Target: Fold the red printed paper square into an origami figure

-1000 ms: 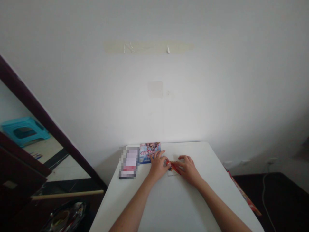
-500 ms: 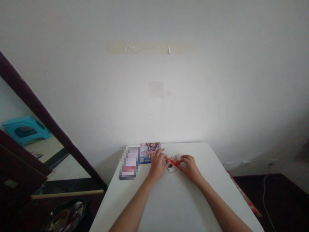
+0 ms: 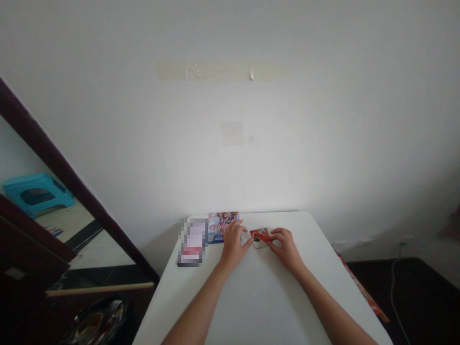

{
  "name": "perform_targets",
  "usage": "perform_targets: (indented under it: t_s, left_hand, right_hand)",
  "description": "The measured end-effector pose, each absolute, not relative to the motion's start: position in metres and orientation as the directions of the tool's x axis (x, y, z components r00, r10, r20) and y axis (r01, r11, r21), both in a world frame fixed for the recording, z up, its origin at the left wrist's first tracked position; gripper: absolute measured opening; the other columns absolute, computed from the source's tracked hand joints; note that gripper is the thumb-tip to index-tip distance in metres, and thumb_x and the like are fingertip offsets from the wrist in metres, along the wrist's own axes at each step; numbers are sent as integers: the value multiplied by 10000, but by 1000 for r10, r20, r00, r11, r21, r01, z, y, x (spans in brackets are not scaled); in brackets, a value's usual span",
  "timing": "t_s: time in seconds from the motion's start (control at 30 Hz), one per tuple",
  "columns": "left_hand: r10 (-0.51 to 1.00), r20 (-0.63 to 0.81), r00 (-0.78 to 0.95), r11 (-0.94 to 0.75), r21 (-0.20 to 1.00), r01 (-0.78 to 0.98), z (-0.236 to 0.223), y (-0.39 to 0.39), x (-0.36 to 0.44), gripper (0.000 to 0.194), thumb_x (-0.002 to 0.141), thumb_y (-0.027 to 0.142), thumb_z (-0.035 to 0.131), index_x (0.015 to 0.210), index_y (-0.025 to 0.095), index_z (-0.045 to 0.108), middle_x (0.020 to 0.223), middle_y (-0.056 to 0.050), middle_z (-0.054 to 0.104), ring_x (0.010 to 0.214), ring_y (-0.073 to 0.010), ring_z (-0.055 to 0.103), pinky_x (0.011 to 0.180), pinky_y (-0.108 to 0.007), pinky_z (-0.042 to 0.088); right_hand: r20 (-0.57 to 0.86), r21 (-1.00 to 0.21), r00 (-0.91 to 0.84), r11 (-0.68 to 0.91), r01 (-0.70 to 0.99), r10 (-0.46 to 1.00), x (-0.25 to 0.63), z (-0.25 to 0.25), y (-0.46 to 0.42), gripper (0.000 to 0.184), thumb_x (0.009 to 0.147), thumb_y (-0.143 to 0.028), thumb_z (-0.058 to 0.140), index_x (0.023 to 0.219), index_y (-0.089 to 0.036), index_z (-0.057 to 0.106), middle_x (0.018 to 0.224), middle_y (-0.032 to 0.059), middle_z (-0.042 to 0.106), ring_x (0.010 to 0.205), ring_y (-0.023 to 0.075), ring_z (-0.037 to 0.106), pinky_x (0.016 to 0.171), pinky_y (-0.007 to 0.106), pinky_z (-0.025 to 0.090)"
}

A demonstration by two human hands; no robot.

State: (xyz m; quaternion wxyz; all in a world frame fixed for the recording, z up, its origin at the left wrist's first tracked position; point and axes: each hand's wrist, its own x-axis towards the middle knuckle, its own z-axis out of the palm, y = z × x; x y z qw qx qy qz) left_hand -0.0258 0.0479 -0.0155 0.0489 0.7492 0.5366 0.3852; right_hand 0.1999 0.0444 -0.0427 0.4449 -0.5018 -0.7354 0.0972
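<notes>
Nearest the wearer, both forearms reach in across the white table [image 3: 251, 302], one from each side, so that the hands meet over its far half and the near half serves as clearance for the arms.

Left hand [image 3: 233, 245]: thumb and forefinger are parted in an open curve beside the left end of the small red card [image 3: 259, 234]. Whether the thumb tip touches the card cannot be told. The other fingers extend over the near right part of the leaflet [image 3: 216, 228].

Right hand [image 3: 286, 247]: thumb and forefinger are closed on the right end of the card. This end grip leaves most of the printed face uncovered and probably steadies the card against turning.

The card lies between the hands, above a pale flat piece [image 3: 261, 245] whose near edge shows below it. Whether the two are joined cannot be told.

The phone [image 3: 192, 243], blurred by masking, lies left of the leaflet with its lit screen up, presumably for viewing. The leaflet lies flat, print up, close to the far edge; this position leaves the centre to the hands.

Beyond the table stands the wall [image 3: 316, 124], bearing a faint yellowish strip [image 3: 223, 70].
</notes>
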Motion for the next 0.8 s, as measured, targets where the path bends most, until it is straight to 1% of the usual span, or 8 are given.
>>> perform_targets:
  t_s: [0.17,0.27,0.37,0.47,0.57,0.63,0.7,0.8]
  left_hand:
    - [853,509,114,-393,483,782,-14,47,-28,264,822,274,681,1060,240,572,1325,-97,556,1321,-287,433,1122,-575,265]
    - [858,501,111,-380,474,795,-14,46,-27,272,835,293,671,1088,247,580,1334,-94,553,1322,-289,431,1127,-581,254]
    - [868,485,108,-361,465,808,-12,47,-26,242,855,317,650,1085,255,606,1338,-83,552,1322,-285,429,1135,-585,251]
    - [876,472,103,-341,451,825,-10,46,-26,209,886,337,616,1081,271,651,1346,-74,552,1328,-283,422,1149,-593,232]
    - [877,463,131,-348,422,838,-8,43,-25,242,915,369,577,1132,340,679,1383,-46,536,1354,-292,390,1157,-631,184]
    - [881,445,161,-359,405,841,-8,41,-24,260,922,399,563,1153,410,681,1405,-21,525,1367,-310,370,1146,-681,143]
    - [889,418,187,-364,396,843,-8,39,-23,245,915,423,569,1123,457,695,1414,-2,524,1371,-334,358,1125,-731,99]
    - [899,384,211,-366,390,845,-9,37,-21,216,903,446,582,1067,472,720,1426,9,523,1378,-361,339,1099,-775,41]
  right_hand:
    - [686,-507,-9,486,712,728,208,-29,40,107,871,-296,589,908,-234,668,1065,99,640,1092,269,547,943,487,471]
    - [708,-394,-80,486,780,702,211,-21,37,118,883,-225,549,917,-239,661,1022,84,672,1154,269,539,984,487,455]
    - [660,-281,-183,466,839,729,210,-18,34,147,897,-186,514,902,-241,650,991,58,702,1181,251,560,1112,538,343]
    - [583,-206,-285,478,854,761,205,-20,33,167,901,-155,502,891,-241,645,945,42,720,1171,229,591,1170,556,255]
    - [531,-168,-353,504,847,770,200,-20,31,161,898,-155,528,902,-252,657,922,30,721,1215,239,569,1178,582,217]
    - [517,-161,-368,510,845,773,196,-19,29,138,900,-190,557,920,-265,672,945,32,714,1233,251,553,1168,598,221]
    - [515,-167,-365,508,845,776,194,-16,28,114,899,-235,586,935,-273,687,966,40,706,1236,264,543,1156,610,236]
    - [512,-194,-368,522,831,776,192,-13,25,112,889,-263,611,951,-273,704,972,49,698,1233,269,537,1155,614,244]
